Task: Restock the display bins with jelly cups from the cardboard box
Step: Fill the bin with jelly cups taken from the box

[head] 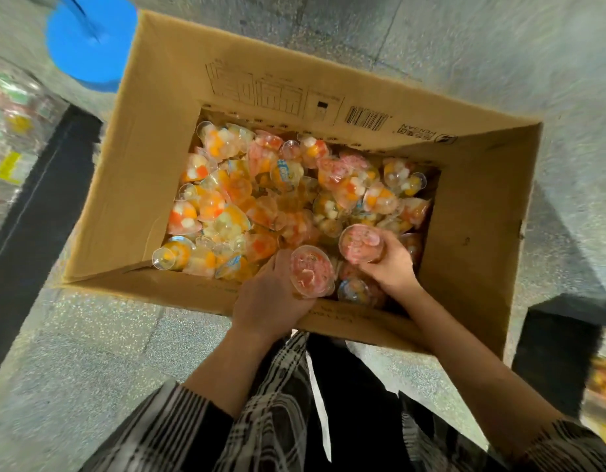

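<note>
A person in a black-and-white checked shirt [267, 420] leans over one open cardboard box [151, 172] standing on a speckled grey floor [73, 338], seen from directly above. The box holds a loose heap of jelly cups [260, 199], clear plastic with orange, red and white fruit pieces inside; there are several dozen, too many and too jumbled to count exactly. Two hands work at the near edge of the box, and each holds one cup. The left hand [272, 298] rests against the near wall of the box, its fingers curled around the side of a pink jelly cup [310, 270] whose sealed top faces the camera. The right hand [390, 264] reaches deeper, just to the right, with fingers and thumb wrapped round a second pink cup [361, 242], also turned lid upward. The two held cups sit near one another, just above the pile, at the box's near right corner. Both forearms are bare, the sleeves pushed back toward the elbows. One printed barcode [366, 118] and a table of markings show on the inner face of the far flap. One round blue object [90, 42] stands on the floor beyond the box's far left corner. At the left edge, blurred, one display bin [15, 131] of packaged goods is visible; another blurred patch of orange goods [604, 386] shows at the right edge
</note>
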A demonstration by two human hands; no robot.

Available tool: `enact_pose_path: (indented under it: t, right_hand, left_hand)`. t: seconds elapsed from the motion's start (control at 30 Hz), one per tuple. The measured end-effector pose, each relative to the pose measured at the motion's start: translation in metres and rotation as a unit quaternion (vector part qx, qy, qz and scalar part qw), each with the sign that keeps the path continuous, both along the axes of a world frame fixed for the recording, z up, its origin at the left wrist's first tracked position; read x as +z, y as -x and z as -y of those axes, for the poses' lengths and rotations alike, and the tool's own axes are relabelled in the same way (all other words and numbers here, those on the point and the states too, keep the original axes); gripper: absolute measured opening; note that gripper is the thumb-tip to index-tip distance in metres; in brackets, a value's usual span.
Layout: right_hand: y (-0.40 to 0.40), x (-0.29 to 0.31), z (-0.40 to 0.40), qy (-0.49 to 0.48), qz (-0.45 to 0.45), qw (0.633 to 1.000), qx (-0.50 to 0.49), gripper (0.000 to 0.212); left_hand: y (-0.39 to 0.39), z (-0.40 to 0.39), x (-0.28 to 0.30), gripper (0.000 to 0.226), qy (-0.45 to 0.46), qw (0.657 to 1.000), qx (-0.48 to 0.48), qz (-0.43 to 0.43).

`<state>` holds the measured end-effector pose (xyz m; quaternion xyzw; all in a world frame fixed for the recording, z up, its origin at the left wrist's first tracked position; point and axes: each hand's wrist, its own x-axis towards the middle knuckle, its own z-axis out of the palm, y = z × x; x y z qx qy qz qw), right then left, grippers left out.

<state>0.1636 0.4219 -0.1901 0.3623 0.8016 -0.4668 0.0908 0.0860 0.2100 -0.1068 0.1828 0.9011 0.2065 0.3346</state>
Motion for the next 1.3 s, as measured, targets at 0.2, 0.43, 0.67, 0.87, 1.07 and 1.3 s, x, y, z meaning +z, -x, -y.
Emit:
enact_pose_path:
  t: [0.2, 0.43, 0.67, 0.87, 1.07, 1.3]
  right_hand:
    - [-0.011, 0.098, 0.021, 0.041, -0.15, 0.983, -0.1, 0.066]
    - [-0.065, 0.175, 0.053, 0.046, -0.256, 0.924, -0.282, 0.071]
    - [-0.168, 0.228, 0.061, 0.006, -0.315, 0.821, -0.477, 0.066]
    - [-0.281, 0.262, 0.069, 0.027, -0.435, 0.7, -0.565, 0.065]
    - [-0.419, 0.291, 0.099, -0.01, -0.498, 0.537, -0.681, 0.047]
    - [-0.599, 0.294, 0.166, -0.174, -0.398, 0.458, -0.775, 0.045]
  left_hand:
    - [-0.006, 0.007, 0.013, 0.061, -0.063, 0.997, 0.027, 0.047]
    - [-0.033, -0.039, 0.045, 0.079, -0.202, 0.972, 0.096, 0.068]
    - [-0.118, -0.105, 0.111, 0.058, -0.408, 0.906, -0.007, 0.11]
    - [-0.221, -0.149, 0.158, 0.071, -0.466, 0.818, -0.173, 0.291]
    - [-0.372, -0.149, 0.202, 0.077, -0.434, 0.73, -0.289, 0.442]
    - [-0.571, -0.112, 0.21, 0.046, -0.43, 0.71, -0.304, 0.468]
